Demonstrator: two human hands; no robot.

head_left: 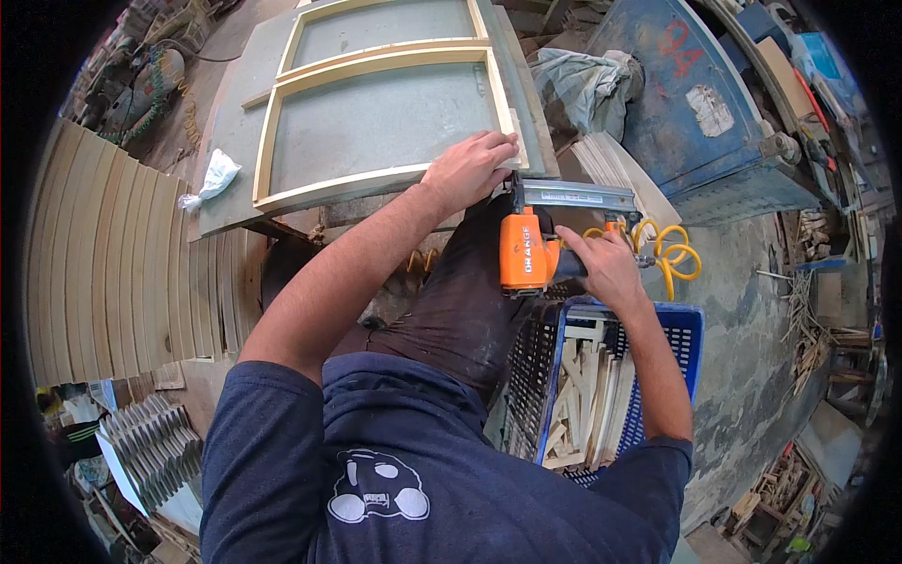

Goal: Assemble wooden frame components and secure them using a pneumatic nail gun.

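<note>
A pale wooden frame with a crossbar lies on a grey board worktop in front of me. My left hand rests on the frame's near right corner, its fingers bent over the wood. In my right hand is an orange pneumatic nail gun, gripped by its dark handle. The gun's nose points toward the corner beside my left fingertips; whether it touches the wood I cannot tell. A coiled yellow air hose runs from the handle's end.
A blue plastic crate of wood strips stands by my right leg. Stacked wooden panels fill the left side. A knotted plastic bag lies on the worktop's left edge. At the right stand a blue metal cabinet and a crumpled cloth.
</note>
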